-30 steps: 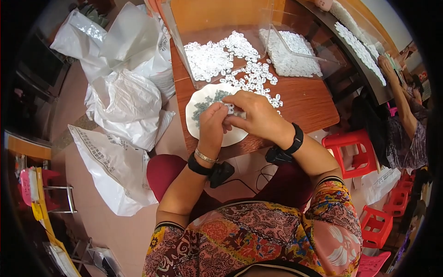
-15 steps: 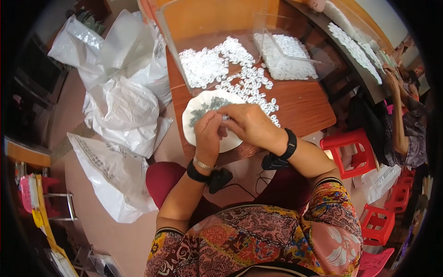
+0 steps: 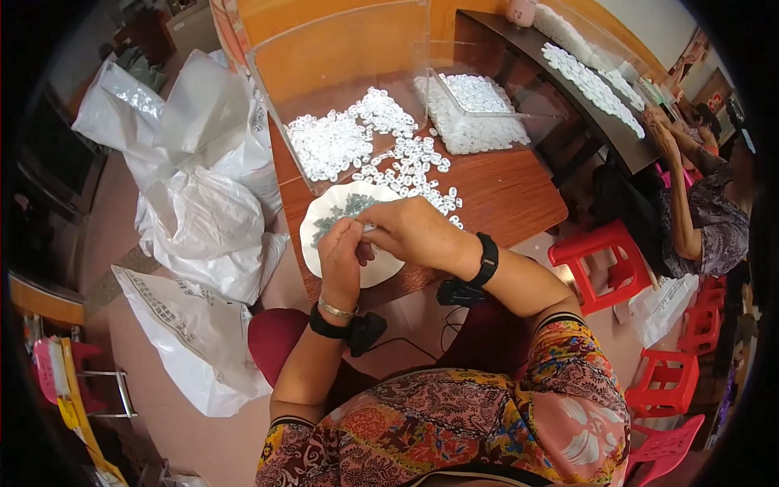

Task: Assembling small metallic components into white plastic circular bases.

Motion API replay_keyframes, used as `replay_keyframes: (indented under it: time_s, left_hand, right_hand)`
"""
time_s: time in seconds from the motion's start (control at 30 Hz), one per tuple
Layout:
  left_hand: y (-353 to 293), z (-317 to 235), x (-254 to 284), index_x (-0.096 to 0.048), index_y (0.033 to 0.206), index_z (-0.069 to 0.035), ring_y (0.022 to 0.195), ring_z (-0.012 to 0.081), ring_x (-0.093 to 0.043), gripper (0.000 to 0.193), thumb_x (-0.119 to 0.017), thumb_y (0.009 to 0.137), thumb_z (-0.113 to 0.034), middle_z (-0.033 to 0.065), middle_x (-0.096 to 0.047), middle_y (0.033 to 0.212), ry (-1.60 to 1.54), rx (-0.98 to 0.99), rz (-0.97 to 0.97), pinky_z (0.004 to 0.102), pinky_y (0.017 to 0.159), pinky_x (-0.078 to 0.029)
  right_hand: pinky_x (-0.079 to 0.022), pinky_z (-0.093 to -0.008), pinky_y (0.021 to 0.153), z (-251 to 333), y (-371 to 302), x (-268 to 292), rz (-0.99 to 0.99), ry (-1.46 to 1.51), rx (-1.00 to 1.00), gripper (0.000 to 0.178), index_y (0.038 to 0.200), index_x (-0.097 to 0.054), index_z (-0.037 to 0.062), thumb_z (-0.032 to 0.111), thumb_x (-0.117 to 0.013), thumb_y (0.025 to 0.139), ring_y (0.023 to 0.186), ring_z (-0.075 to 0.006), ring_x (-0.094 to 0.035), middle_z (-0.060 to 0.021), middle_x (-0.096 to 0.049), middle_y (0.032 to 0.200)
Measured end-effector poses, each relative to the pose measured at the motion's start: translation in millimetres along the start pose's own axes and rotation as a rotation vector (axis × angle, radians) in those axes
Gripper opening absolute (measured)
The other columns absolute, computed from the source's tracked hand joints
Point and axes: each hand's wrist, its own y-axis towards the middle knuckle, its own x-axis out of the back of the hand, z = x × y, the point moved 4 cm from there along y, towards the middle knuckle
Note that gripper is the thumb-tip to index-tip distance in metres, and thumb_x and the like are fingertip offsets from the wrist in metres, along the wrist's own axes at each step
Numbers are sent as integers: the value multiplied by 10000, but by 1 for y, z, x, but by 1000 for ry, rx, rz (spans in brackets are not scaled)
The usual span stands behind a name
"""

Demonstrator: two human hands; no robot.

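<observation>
My left hand (image 3: 341,256) and my right hand (image 3: 412,230) meet over a white plate (image 3: 324,217) with a green pattern at the near edge of a wooden table (image 3: 503,199). Both pinch a small white piece (image 3: 367,230) between the fingertips. Many small white ring-shaped parts (image 3: 410,166) lie loose on the table beyond the plate. More of them are heaped in a clear plastic tray (image 3: 475,114) and behind a clear panel (image 3: 333,146). Each wrist wears a black band.
Large white plastic sacks (image 3: 195,203) lie on the floor to the left. Red plastic stools (image 3: 604,260) stand at right. Another person (image 3: 698,211) sits at a dark long table (image 3: 584,81) covered with white parts. A dark red stool (image 3: 280,349) is under me.
The view has shifted slightly, and my hands stay together over the plate, with the fingers working the small white piece.
</observation>
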Motion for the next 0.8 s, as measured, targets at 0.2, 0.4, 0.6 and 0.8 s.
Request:
replay_keyframes:
  time_s: [0.2,0.4,0.6,0.8]
  left_hand:
    - [5,-18,19,-585,798,-21,523,73,-470,206,-487,896,-175,3,-523,626,-60,-46,20,192,477,-338]
    - [9,-31,38,-580,806,-23,523,82,-483,199,-483,894,-173,9,-523,621,-123,-90,-32,192,476,-339]
    - [11,-33,44,-575,795,-20,523,87,-484,215,-485,893,-190,13,-526,627,-118,-106,-37,194,475,-336]
    - [13,-29,40,-575,784,-21,523,85,-482,227,-492,893,-202,10,-524,625,-96,-83,-7,193,475,-336]
  right_hand:
    - [-513,-329,644,-10,18,72,-272,2,-100,241,986,-662,26,195,-661,815,746,-280,-659,-182,-660,870]
    - [-503,-380,730,-50,40,165,-574,-614,-181,447,1219,-548,88,188,-670,800,877,-304,-624,-144,-637,1004]
    - [-479,-329,753,-60,21,141,-523,-457,-178,354,1123,-610,58,192,-673,802,886,-227,-600,-110,-639,1025]
    - [-465,-284,618,-99,-7,75,-38,-206,-477,186,910,-663,4,151,-650,797,651,-148,-594,-92,-657,740]
